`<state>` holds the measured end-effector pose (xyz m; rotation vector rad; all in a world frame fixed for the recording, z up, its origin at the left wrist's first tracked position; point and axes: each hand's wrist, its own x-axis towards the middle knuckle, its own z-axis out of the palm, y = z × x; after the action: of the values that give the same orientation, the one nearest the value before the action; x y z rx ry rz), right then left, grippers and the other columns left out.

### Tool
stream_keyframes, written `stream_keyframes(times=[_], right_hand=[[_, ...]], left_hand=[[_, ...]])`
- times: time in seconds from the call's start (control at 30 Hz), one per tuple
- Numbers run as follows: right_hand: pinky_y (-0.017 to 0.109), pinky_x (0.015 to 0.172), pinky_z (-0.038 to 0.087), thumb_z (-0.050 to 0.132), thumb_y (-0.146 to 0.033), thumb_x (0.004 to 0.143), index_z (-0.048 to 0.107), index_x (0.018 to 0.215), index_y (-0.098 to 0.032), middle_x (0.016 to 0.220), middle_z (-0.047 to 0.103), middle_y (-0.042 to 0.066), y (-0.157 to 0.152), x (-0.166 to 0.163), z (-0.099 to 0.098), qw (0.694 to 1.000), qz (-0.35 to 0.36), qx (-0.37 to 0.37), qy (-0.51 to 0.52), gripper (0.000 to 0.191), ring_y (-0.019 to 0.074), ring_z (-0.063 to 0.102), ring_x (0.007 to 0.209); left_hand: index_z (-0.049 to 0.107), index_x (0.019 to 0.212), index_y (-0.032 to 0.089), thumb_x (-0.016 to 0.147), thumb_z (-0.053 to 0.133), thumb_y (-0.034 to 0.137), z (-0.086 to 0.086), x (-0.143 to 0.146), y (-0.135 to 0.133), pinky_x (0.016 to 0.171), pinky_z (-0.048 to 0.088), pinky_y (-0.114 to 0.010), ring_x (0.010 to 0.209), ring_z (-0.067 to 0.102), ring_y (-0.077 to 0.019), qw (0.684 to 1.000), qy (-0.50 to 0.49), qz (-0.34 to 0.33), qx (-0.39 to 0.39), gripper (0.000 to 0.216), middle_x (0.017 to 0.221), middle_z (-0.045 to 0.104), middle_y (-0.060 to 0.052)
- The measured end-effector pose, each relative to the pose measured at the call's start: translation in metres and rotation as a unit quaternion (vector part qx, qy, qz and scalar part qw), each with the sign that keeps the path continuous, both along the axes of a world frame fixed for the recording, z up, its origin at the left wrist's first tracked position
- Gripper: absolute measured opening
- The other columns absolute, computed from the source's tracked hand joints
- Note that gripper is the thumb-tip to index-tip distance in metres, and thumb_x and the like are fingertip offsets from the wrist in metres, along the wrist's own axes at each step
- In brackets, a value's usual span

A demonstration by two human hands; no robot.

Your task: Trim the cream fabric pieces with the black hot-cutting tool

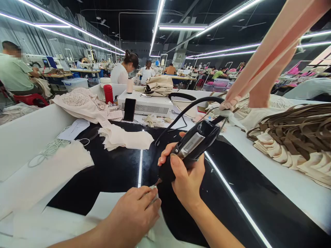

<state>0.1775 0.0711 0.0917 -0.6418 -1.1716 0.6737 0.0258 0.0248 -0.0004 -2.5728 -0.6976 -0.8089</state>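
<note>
So the right hand (187, 177) has a firm grip on a black corded handheld tool (196, 141), held tilted over the glossy black surface (232, 193), metal tip right by the left hand (137, 210). Those left fingers are curled over something pale, and they cover it, so I can't tell if they're pinching or just pressing. The pale sheet (103, 203) under that wrist gets cut off at the bottom edge. A pink strap (269, 58) tied around the cord end blocks a chunk of the upper right. Brown straps (292, 127) pile up on the right; beige fabric pieces (124, 137), a phone (129, 109) and a red bottle (108, 93) sit farther back.
</note>
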Motion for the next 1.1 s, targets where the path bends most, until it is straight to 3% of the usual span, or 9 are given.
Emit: stream_keyframes(times=[0.17, 0.4, 0.63, 0.93, 1.1], right_hand=[[0.027, 0.052, 0.059, 0.074, -0.028, 0.09, 0.059, 0.102, -0.027, 0.079, 0.068, -0.006, 0.001, -0.001, 0.001, 1.0, 0.003, -0.007, 0.01, 0.02, 0.0121, 0.064, 0.057], [0.027, 0.052, 0.057, 0.074, -0.03, 0.09, 0.056, 0.107, -0.028, 0.076, 0.067, -0.007, -0.001, -0.006, 0.001, 1.0, 0.02, -0.002, 0.006, 0.024, 0.0123, 0.062, 0.056], [0.027, 0.054, 0.058, 0.073, -0.027, 0.091, 0.056, 0.104, -0.028, 0.077, 0.068, -0.007, -0.001, -0.006, 0.002, 1.0, 0.025, -0.001, 0.0, 0.021, 0.0118, 0.063, 0.056], [0.028, 0.054, 0.059, 0.091, -0.042, 0.079, 0.058, 0.1, -0.028, 0.081, 0.069, -0.005, -0.014, 0.018, 0.013, 0.999, -0.002, -0.025, -0.032, 0.041, 0.0138, 0.063, 0.06], [0.028, 0.054, 0.059, 0.087, -0.04, 0.086, 0.059, 0.12, -0.03, 0.081, 0.069, -0.004, -0.028, 0.018, 0.009, 1.0, 0.006, -0.018, -0.013, 0.045, 0.014, 0.064, 0.058]], left_hand=[[0.071, 0.117, 0.011, 0.114, 0.046, 0.018, 0.0, -0.001, -0.002, 0.092, 0.06, -0.032, 0.114, 0.073, -0.0188, 1.0, 0.01, 0.005, -0.021, 0.026, 0.126, 0.077, -0.009], [0.071, 0.111, 0.013, 0.118, 0.038, 0.021, 0.0, 0.003, -0.001, 0.088, 0.06, -0.031, 0.107, 0.074, -0.0167, 0.999, -0.043, 0.011, -0.009, 0.035, 0.112, 0.08, -0.006], [0.07, 0.116, 0.013, 0.114, 0.048, 0.021, 0.0, 0.001, -0.001, 0.088, 0.059, -0.032, 0.11, 0.073, -0.0177, 0.999, -0.014, 0.015, -0.036, 0.023, 0.116, 0.079, -0.007], [0.067, 0.125, 0.017, 0.112, 0.051, 0.021, 0.02, -0.051, 0.022, 0.089, 0.059, -0.036, 0.115, 0.072, -0.0231, 0.994, 0.021, 0.071, -0.086, 0.022, 0.13, 0.076, -0.009], [0.066, 0.131, 0.014, 0.114, 0.044, 0.021, 0.03, -0.065, 0.024, 0.099, 0.058, -0.041, 0.125, 0.068, -0.0263, 0.995, 0.028, 0.083, -0.048, 0.028, 0.134, 0.074, -0.01]])
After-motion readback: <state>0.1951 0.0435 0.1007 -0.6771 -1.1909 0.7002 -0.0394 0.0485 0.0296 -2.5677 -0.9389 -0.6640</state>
